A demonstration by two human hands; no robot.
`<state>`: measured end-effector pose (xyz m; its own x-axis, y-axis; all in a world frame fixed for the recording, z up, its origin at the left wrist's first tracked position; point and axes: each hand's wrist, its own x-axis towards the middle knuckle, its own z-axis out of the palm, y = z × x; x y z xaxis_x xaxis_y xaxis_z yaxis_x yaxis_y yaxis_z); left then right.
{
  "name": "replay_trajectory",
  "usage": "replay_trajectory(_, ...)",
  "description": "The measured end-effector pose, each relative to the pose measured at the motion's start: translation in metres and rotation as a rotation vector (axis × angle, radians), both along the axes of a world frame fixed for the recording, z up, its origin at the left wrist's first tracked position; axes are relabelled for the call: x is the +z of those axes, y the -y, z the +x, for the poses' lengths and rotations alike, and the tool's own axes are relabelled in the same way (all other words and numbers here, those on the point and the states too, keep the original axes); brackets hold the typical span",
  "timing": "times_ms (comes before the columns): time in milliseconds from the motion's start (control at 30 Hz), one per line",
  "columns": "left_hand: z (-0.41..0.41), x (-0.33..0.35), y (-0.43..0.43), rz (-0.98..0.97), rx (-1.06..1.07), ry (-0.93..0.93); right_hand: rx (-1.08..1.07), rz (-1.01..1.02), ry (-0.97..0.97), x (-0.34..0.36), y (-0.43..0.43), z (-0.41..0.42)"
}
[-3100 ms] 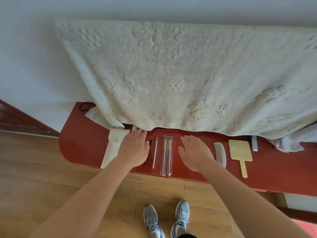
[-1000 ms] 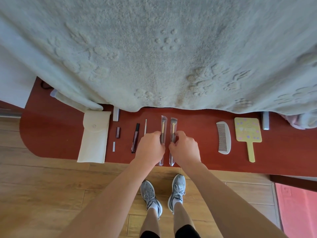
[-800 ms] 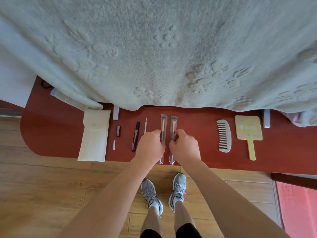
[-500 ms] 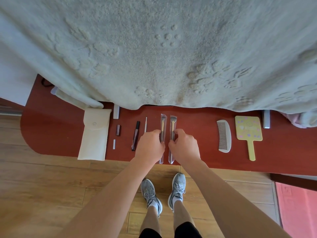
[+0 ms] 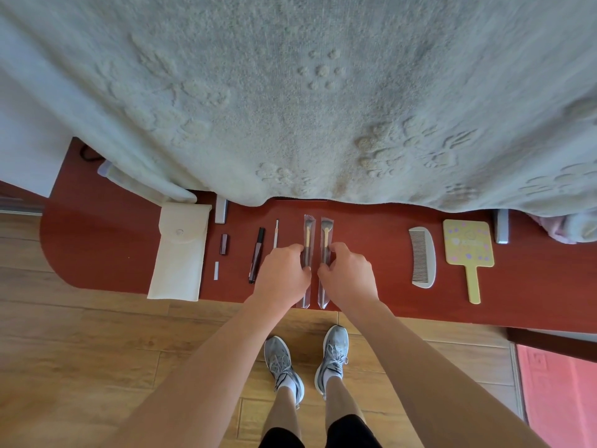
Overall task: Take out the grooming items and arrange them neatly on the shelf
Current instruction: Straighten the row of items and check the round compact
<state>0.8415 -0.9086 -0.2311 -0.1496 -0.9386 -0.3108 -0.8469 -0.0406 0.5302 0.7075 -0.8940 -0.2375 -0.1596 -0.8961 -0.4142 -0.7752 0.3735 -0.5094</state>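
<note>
Red shelf [image 5: 97,247], long, with a rounded left end. A pale textured blanket [image 5: 290,92] hangs over its back edge.

Both hands work at mid-shelf, close together, knuckles up.
- Left hand [image 5: 284,276]: fingers [image 5: 298,250] curled in, pinching the left brush [image 5: 307,232] at about mid-handle.
- Right hand [image 5: 349,276]: fingers [image 5: 336,248] curled the same way, pinching the right brush [image 5: 326,232].

Each brush sits in its own clear sleeve. The two lie side by side, roughly parallel, close together. Bristles point to the back edge; the sleeve tails reach just over the front edge. Whether the brushes rest flat on the shelf or are lifted slightly, cannot tell.

Toward the left end, in order from the hands:
- thin pale stick [image 5: 276,234]
- dark pen [image 5: 256,253], slightly slanted
- small dark tube [image 5: 223,244], with a small white piece [image 5: 216,270] in front of it
- cream pouch [image 5: 179,253] with a snap flap, its lower end at the front edge

Toward the right end, well apart from the hands: grey comb [image 5: 423,257], then just beside it a yellow hand mirror [image 5: 468,242], handle toward the front edge.

Below: wooden floor [image 5: 80,350], grey shoes [image 5: 284,367], and a pink mat [image 5: 559,399] at the lower right.
</note>
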Motion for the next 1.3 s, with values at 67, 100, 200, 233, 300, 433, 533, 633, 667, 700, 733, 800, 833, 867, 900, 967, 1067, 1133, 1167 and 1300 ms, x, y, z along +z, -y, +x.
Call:
replay_trajectory(67,0.000,0.001,0.000,0.002,0.001,0.005,-0.002,-0.001,0.002,0.000,0.000,0.000)
replay_trajectory(100,0.000,0.001,0.000,0.004,0.003,0.004,-0.002,-0.003,0.006,0.001,0.000,0.000)
replay_trajectory(200,0.000,0.003,0.000,0.003,0.010,0.000,-0.004,0.000,0.006,0.002,0.001,0.000)
replay_trajectory(233,0.000,0.005,0.000,0.003,0.009,0.000,-0.003,0.001,0.002,0.003,0.001,0.000)
replay_trajectory(300,0.002,0.007,0.001,0.007,0.010,0.000,-0.003,-0.001,0.004,0.004,0.001,0.000)
replay_trajectory(433,0.009,0.011,0.000,0.015,0.041,0.014,0.014,-0.001,0.001,0.011,0.002,0.001)
replay_trajectory(533,0.018,0.016,0.000,-0.001,0.057,0.035,0.032,-0.016,-0.019,0.019,0.005,0.006)
replay_trajectory(633,0.030,0.020,0.003,0.000,0.085,0.040,0.059,-0.042,-0.022,0.026,0.009,0.014)
replay_trajectory(667,0.034,0.021,0.004,-0.003,0.094,0.044,0.065,-0.048,-0.021,0.027,0.010,0.018)
replay_trajectory(700,0.039,0.022,0.004,-0.008,0.105,0.046,0.070,-0.049,-0.022,0.028,0.011,0.022)
replay_trajectory(733,0.044,0.023,0.005,-0.016,0.120,0.044,0.073,-0.052,-0.021,0.029,0.012,0.026)
replay_trajectory(800,0.054,0.024,0.006,-0.033,0.139,0.049,0.079,-0.055,-0.012,0.030,0.014,0.036)
replay_trajectory(833,0.059,0.023,0.006,-0.040,0.142,0.060,0.087,-0.057,-0.010,0.030,0.015,0.041)
replay_trajectory(867,0.064,0.023,0.006,-0.043,0.143,0.068,0.099,-0.060,-0.011,0.030,0.015,0.047)
replay_trajectory(900,0.068,0.023,0.006,-0.047,0.145,0.071,0.109,-0.059,-0.015,0.030,0.016,0.052)
replay_trajectory(967,0.074,0.021,0.007,-0.049,0.160,0.071,0.121,-0.054,-0.022,0.029,0.017,0.061)
replay_trajectory(1067,0.078,0.018,0.009,-0.046,0.177,0.064,0.136,-0.039,-0.022,0.026,0.019,0.070)
replay_trajectory(1133,0.080,0.015,0.010,-0.044,0.178,0.058,0.147,-0.026,-0.033,0.024,0.020,0.075)
replay_trajectory(1167,0.081,0.014,0.011,-0.041,0.178,0.055,0.149,-0.020,-0.036,0.023,0.021,0.077)
replay_trajectory(1300,0.083,0.010,0.013,-0.022,0.187,0.039,0.139,0.006,-0.038,0.018,0.022,0.085)
